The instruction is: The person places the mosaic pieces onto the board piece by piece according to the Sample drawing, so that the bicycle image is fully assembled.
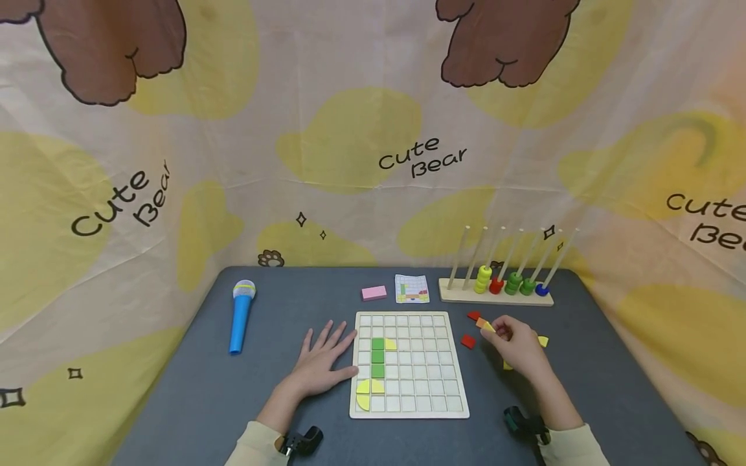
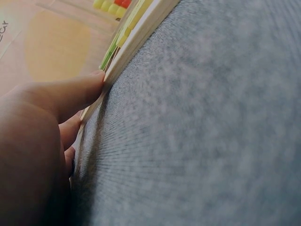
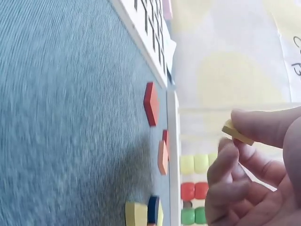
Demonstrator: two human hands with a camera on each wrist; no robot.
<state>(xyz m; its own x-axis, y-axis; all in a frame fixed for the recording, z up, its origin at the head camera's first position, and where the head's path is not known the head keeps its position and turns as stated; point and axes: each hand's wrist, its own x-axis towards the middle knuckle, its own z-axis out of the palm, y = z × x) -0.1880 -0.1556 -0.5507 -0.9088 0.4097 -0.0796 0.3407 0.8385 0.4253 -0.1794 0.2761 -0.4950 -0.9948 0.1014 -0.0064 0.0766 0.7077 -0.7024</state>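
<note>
My right hand (image 1: 519,346) pinches a small yellow tile (image 3: 238,133) between thumb and fingers, raised above the table to the right of the pale grid board (image 1: 418,370). My left hand (image 1: 317,369) lies with fingers spread beside the board, its thumb (image 2: 87,92) and a fingertip at the board's left edge. In the board's left columns sit several green square tiles (image 1: 378,356) in a column and several yellow pieces (image 1: 363,402), some with rounded sides. Near the right hand lie red tiles (image 1: 468,342), an orange tile (image 3: 162,157) and more yellow pieces (image 1: 543,341), partly hidden by the hand.
A bead counting rack (image 1: 497,298) with upright rods stands at the back right. Behind the board lie a printed pattern card (image 1: 412,289) and a pink block (image 1: 373,293). A blue toy microphone (image 1: 240,317) rests at the left. Patterned cloth (image 1: 350,142) hangs behind the table.
</note>
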